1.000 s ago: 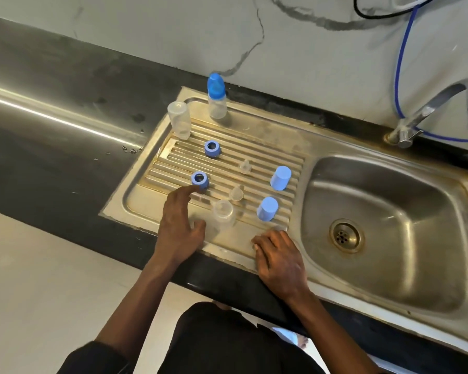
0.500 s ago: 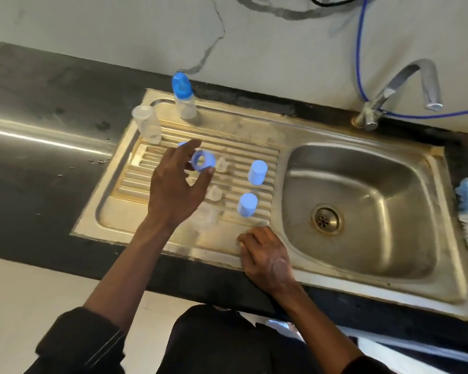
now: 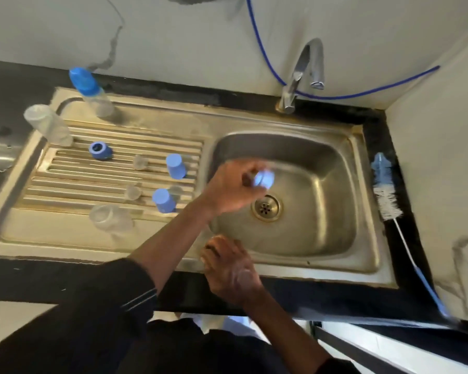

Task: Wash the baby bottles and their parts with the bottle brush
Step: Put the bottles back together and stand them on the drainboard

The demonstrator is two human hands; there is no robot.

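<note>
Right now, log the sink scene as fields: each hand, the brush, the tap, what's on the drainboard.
Left hand: holds a blue ring over the basin
Right hand: rests on the sink's front rim
Bottle brush: on the counter right of the sink, untouched
Tap: no water visible
Drainboard: capped bottle, two clear bottles, second ring, two blue caps

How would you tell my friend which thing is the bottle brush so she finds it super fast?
Look for the steel sink basin in front of the tap. On the black counter strip along its right side lies the bottle brush. Nothing else there is long and thin: fluffy blue and white bristles at the far end, then a thin stem to a blue handle.
</note>
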